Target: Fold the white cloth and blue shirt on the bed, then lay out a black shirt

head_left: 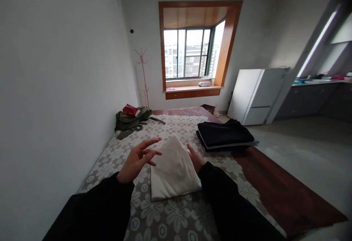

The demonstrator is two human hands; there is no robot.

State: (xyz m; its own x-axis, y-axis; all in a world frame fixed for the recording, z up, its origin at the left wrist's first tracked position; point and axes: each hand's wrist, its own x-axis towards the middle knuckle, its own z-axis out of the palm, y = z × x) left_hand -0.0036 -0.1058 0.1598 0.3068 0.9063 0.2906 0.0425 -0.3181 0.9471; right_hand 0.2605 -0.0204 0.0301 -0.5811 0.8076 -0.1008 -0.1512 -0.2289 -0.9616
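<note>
A folded piece of white cloth point(173, 171) lies on a floral tablecloth point(176, 215) right in front of me, its far corner rising to a point. Over its left edge hovers my left hand point(139, 160), open, with the fingers spread and nothing in them. My right hand point(195, 158) is at the cloth's right edge, thumb side up. Its visible fingers look stretched out, while the rest is hidden behind the cloth and the black sleeve. Whether it touches the cloth I cannot tell.
A stack of folded dark clothes point(225, 134) sits to the right. At the far left lie a green bag point(132, 120) and a red packet point(131, 110) against the wall. Beyond stand a pink coat rack point(143, 74) and a white fridge point(255, 94). The dark red surface's edge point(288, 186) runs along the right.
</note>
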